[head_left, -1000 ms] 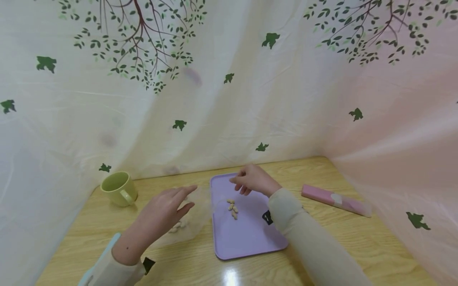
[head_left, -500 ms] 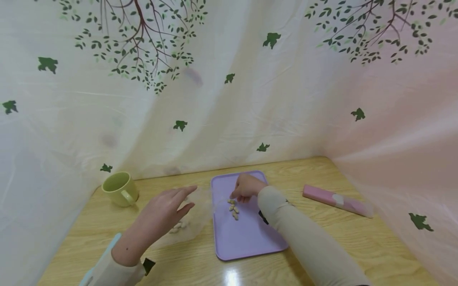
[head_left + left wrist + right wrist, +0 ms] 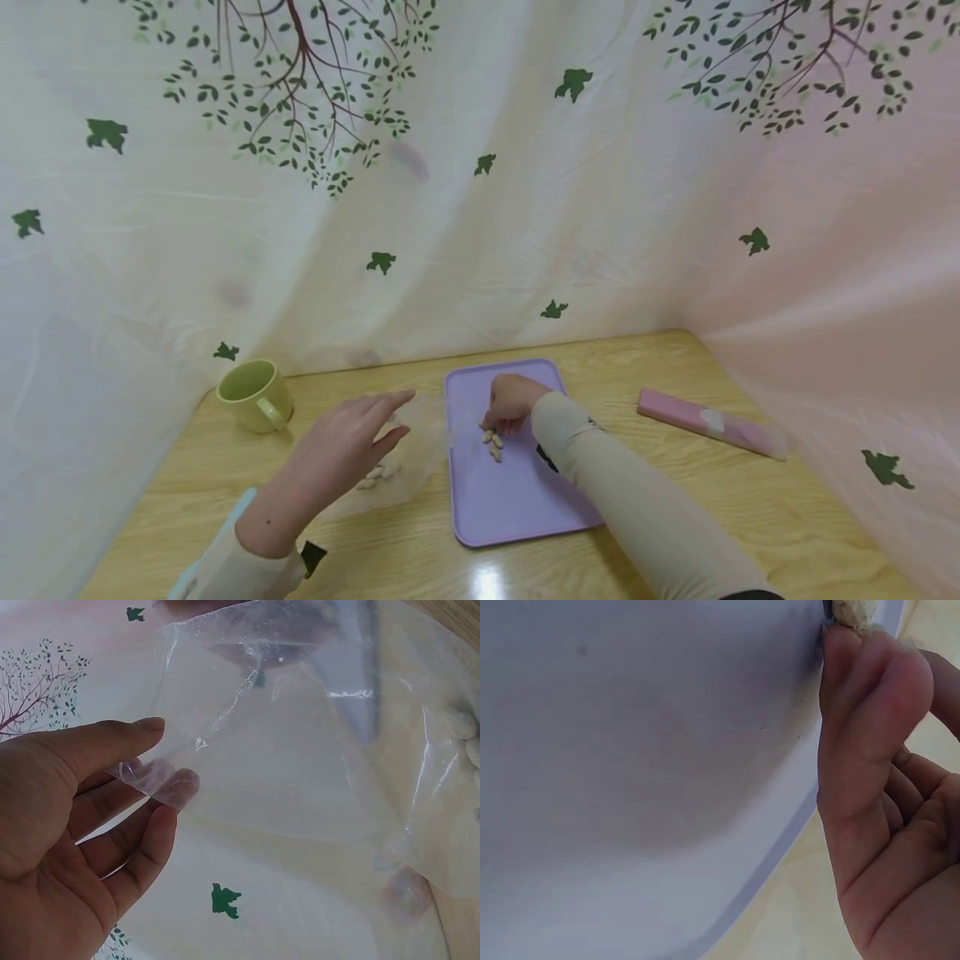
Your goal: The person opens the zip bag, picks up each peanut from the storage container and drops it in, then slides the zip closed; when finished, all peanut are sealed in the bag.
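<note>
On the purple tray lie several peanuts in their shells, close together. My right hand reaches down over them with thumb and fingers drawn together. In the right wrist view a peanut shows right at those fingertips, partly cut off by the frame's edge. Left of the tray, my left hand holds the mouth edge of a clear plastic bag, its fingers curled at the film and the thumb over it. Several more peanuts show through the bag on the table.
A green mug stands at the back left. To the right of the tray lies a long pink case. A light blue edge shows beneath the left forearm. A printed curtain hangs behind the table.
My right hand has come down from above the tray's far part toward me, onto the far end of the peanuts. The left hand stays in place with the bag.
</note>
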Motion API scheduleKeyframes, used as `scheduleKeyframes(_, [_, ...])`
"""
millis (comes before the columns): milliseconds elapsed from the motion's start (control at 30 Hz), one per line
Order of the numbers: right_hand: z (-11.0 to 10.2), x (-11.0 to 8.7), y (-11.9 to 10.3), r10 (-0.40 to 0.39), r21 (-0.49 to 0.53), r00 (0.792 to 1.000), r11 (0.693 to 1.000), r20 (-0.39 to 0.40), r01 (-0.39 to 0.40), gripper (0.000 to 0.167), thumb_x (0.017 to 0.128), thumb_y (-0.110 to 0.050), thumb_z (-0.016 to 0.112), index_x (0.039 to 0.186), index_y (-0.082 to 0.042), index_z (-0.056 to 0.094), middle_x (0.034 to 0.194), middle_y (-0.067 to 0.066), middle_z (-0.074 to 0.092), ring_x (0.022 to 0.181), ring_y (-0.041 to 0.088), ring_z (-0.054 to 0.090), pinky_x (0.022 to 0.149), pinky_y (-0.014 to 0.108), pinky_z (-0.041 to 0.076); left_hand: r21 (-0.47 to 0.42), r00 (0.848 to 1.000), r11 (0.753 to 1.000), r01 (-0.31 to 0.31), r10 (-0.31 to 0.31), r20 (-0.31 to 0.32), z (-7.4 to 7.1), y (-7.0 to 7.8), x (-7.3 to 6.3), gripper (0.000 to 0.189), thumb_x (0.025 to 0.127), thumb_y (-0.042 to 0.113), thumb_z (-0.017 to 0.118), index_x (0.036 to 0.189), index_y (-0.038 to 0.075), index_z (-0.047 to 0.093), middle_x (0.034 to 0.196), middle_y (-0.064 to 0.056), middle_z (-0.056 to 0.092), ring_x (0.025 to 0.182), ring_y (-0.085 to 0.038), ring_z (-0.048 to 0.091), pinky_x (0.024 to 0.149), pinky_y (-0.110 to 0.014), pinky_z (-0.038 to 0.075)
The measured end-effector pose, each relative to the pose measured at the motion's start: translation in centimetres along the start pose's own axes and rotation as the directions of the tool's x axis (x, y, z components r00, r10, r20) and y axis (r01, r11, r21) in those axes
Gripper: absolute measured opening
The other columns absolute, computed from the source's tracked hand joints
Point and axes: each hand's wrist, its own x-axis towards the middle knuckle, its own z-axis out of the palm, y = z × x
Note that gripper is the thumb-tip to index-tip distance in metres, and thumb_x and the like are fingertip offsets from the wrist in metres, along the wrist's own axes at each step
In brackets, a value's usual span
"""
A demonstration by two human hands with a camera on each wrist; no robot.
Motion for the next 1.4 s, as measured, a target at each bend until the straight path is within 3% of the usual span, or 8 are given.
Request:
scheduleKeyframes(267, [0.4, -0.1, -0.5, -0.017, -0.003, 0.999, 1.0, 0.047, 0.017, 0.022, 0.096, -0.01, 0.077, 0.076, -0.003, 0.071, 0.063, 0.004, 0.07, 0.052, 0.01, 0.063, 0.06, 0.029, 0.065, 0.019, 1.0, 1.0, -0.008, 0.009, -0.009, -0.1, 0.1, 0.0, 0.056, 0.08, 0.014, 0.094, 0.131, 0.005, 0.071, 0.108, -0.008, 0.083, 0.083, -0.023, 0.079, 0.069, -0.036, 0.066])
scheduleKeyframes(467, [-0.8, -1.2, -0.8, -0.036, 0.032, 0.999, 0.999, -0.01, 0.036, 0.02, 0.101, -0.016, 0.071, 0.087, -0.001, 0.075, 0.076, 0.008, 0.077, 0.063, 0.015, 0.073, 0.072, 0.035, 0.068, 0.009, 1.0, 1.0, -0.002, 0.002, 0.004, -0.2, 0.1, 0.1, 0.056, 0.081, 0.013, 0.093, 0.132, 0.004, 0.07, 0.108, -0.008, 0.083, 0.083, -0.022, 0.079, 0.069, -0.035, 0.066])
scheduleKeyframes(733, [-3.4, -3.3, -1.3, -0.089, 0.189, 0.993, 0.977, -0.077, 0.103, 0.027, 0.104, -0.025, 0.07, 0.103, 0.001, 0.077, 0.089, 0.009, 0.08, 0.071, 0.015, 0.075, 0.085, 0.044, 0.068, 0.013, 1.0, 1.0, 0.005, -0.005, 0.005, -0.3, 0.1, 0.1, 0.057, 0.081, 0.013, 0.093, 0.133, 0.005, 0.07, 0.108, -0.009, 0.083, 0.084, -0.023, 0.079, 0.069, -0.036, 0.066])
scheduleKeyframes(967, [-4.7, -5.6, -3.0, -0.138, 0.259, 0.986, 0.953, -0.098, 0.159, 0.023, 0.104, -0.029, 0.071, 0.098, -0.008, 0.076, 0.102, 0.016, 0.081, 0.075, 0.017, 0.076, 0.081, 0.04, 0.068, 0.005, 1.0, 1.0, 0.017, -0.017, 0.015, -0.3, 0.1, 0.0, 0.055, 0.083, 0.014, 0.092, 0.133, 0.005, 0.07, 0.108, -0.008, 0.083, 0.085, -0.023, 0.079, 0.07, -0.036, 0.066])
scheduleKeyframes(1200, [-4.5, -7.6, -5.7, -0.211, 0.215, 0.974, 0.951, -0.079, 0.223, 0.025, 0.103, -0.032, 0.073, 0.099, -0.008, 0.077, 0.09, 0.005, 0.081, 0.075, 0.021, 0.078, 0.072, 0.032, 0.067, 0.002, 1.0, 1.0, 0.012, -0.012, 0.018, -0.2, 0.0, 0.1, 0.056, 0.082, 0.013, 0.093, 0.132, 0.005, 0.07, 0.105, -0.009, 0.083, 0.084, -0.022, 0.079, 0.069, -0.036, 0.065])
scheduleKeyframes(1400, [-4.0, -8.3, -7.3, -0.236, 0.2, 0.969, 0.949, -0.067, 0.245, 0.021, 0.101, -0.027, 0.076, 0.094, -0.007, 0.076, 0.084, 0.007, 0.078, 0.07, 0.022, 0.077, 0.068, 0.033, 0.067, -0.005, 1.0, 1.0, -0.007, 0.007, 0.008, -0.2, 0.0, 0.1, 0.058, 0.081, 0.013, 0.094, 0.133, 0.005, 0.069, 0.104, -0.009, 0.082, 0.081, -0.022, 0.078, 0.067, -0.034, 0.065])
